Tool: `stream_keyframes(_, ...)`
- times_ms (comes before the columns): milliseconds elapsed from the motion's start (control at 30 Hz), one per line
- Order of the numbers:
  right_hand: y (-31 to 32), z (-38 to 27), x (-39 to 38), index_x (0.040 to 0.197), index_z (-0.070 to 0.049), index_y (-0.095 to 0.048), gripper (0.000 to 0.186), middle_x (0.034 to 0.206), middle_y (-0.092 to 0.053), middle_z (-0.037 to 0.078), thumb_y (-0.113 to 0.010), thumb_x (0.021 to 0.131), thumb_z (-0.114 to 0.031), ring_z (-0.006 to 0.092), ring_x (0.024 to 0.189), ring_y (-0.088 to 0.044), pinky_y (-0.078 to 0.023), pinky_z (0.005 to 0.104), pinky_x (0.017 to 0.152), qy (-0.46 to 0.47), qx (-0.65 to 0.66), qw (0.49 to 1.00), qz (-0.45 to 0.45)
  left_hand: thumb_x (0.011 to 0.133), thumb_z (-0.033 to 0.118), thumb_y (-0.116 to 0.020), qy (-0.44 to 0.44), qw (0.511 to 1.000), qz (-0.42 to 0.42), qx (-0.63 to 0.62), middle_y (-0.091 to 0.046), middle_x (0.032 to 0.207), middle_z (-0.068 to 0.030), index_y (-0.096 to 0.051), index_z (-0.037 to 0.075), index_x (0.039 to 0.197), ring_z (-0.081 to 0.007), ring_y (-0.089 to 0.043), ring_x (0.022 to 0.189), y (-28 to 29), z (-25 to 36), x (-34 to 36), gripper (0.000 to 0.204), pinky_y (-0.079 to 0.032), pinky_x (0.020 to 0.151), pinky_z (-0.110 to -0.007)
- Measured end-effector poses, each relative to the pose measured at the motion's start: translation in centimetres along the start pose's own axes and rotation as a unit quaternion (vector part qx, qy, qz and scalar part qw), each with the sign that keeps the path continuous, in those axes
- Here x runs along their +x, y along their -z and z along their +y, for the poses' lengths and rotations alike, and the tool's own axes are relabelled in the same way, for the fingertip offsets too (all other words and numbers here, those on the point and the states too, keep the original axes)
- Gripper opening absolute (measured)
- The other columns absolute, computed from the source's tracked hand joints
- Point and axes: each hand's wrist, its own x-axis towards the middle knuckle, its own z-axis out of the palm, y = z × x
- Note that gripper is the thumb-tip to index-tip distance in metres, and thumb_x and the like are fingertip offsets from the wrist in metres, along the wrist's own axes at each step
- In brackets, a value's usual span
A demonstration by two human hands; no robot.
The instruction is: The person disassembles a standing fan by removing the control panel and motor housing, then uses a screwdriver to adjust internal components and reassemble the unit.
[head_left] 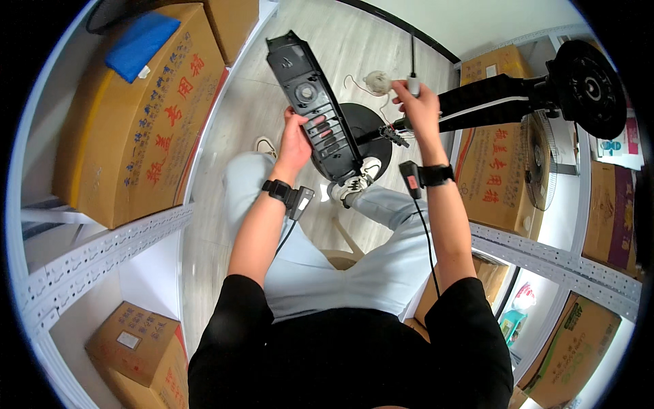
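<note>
My left hand [294, 142] grips the edge of a long black plastic panel [325, 129], tilted, with a round fitting and a row of slots on the face turned up. My right hand [421, 112] is closed around a light-grey piece with a thin black rod [413, 78] pointing away from me. Beside its fingertips is a small whitish round part [377, 83], with thin red and white wires trailing from it. Below that hand, a small black part [395, 136] sits among wires, near a black column [484, 103] ending in a round black disc [589, 88].
A round black base [385, 160] lies on the wood-look floor by my shoes. Metal shelves with cardboard boxes [153, 116] flank me on the left, with more boxes [494, 170] on the right. A round fan grille [539, 160] leans at the right.
</note>
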Motion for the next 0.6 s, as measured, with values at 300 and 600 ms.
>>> stream_keyframes(300, 2.2, -1.8, -3.0, 0.094, -0.001, -0.069, 0.021, 0.076, -0.066, 0.002, -0.071, 0.086, -0.02, 0.0075, 0.062, -0.058, -0.047, 0.0229, 0.057, -0.031, -0.026, 0.982, -0.187, 0.081, 0.009, -0.05, 0.076, 0.996, -0.037, 0.018, -0.053, 0.114, -0.0113, -0.038, 0.012, 0.122, -0.0278, -0.059, 0.1, -1.2, -3.5, 0.5, 0.043, -0.054, 0.083, -0.045)
stream_keyframes(600, -0.4, 2.1, 0.3, 0.094, -0.002, -0.068, 0.018, 0.076, -0.061, -0.001, -0.069, 0.088, -0.019, 0.0061, 0.065, -0.053, -0.043, 0.0226, 0.059, -0.071, -0.05, 0.962, -0.26, 0.08, 0.008, -0.05, 0.11, 0.988, -0.101, 0.039, -0.054, 0.119, -0.0079, -0.041, 0.01, 0.13, -0.022, -0.056, 0.107, -1.8, -4.3, 0.8, 0.05, -0.053, 0.087, -0.042)
